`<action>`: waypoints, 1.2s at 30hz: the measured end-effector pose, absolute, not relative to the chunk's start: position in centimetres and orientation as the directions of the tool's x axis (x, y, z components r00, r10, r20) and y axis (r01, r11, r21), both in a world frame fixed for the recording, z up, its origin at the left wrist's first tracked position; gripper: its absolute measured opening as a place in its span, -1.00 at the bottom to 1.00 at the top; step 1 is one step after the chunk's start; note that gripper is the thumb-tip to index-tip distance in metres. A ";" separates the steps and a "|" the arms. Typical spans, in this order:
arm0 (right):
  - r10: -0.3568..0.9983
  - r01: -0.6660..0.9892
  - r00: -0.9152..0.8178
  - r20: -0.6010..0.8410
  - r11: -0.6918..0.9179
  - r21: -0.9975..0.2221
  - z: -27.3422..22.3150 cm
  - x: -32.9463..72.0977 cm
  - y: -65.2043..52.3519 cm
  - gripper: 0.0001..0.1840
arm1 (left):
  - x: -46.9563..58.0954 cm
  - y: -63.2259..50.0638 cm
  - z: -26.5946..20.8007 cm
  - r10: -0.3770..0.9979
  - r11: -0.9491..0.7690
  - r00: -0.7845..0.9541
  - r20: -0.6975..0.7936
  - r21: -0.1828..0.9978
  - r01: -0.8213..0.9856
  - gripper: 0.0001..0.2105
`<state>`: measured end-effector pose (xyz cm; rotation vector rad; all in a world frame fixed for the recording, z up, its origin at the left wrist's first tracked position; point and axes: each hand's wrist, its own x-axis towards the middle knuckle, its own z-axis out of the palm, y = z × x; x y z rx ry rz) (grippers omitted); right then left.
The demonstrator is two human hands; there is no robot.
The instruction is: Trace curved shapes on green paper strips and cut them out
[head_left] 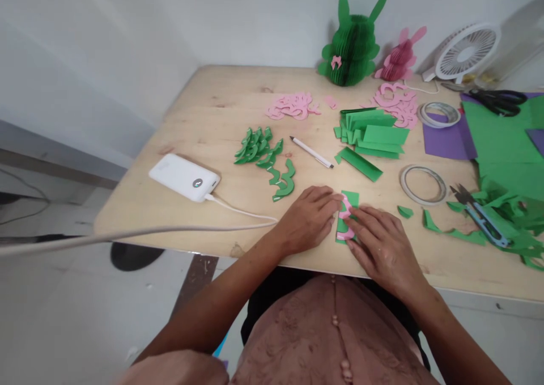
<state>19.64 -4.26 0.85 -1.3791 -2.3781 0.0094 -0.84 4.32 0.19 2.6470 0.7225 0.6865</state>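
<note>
A pink curved paper cutout (344, 235) lies on a small green paper strip (351, 196) at the table's front edge. From the left, the bent fingers of my left hand (308, 218) hold the top of the cutout and the strip's edge. My right hand (386, 246) reaches in from the other side, its fingertips pressing the cutout down on the strip. Part of both papers is hidden under my fingers. Beyond my left hand lie green scalloped paper cutouts (284, 182), and a white pen (312, 152) rests farther back.
A white power bank (185, 176) with a cable sits left. Green strips (378, 135), pink cutouts (291, 106) and tape rolls (424, 185) lie behind my hands. Thread snips (480, 215) rest on green scraps at right. A green paper rabbit (351, 50) and a fan (467, 53) stand at the wall.
</note>
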 end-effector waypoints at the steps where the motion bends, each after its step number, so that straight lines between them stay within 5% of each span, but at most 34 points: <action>1: 0.837 0.835 -0.438 0.328 0.514 -0.197 0.8 19.6 -4.3 -0.61 | -0.8 4.3 0.2 0.539 -0.826 0.758 0.368 0.405 0.391 -0.78; 36: 0.850 0.844 -0.429 0.307 0.498 -0.200 1.0 19.6 -4.2 -0.63 | -1.1 4.4 0.0 0.551 -0.794 0.767 0.327 0.489 0.362 -0.68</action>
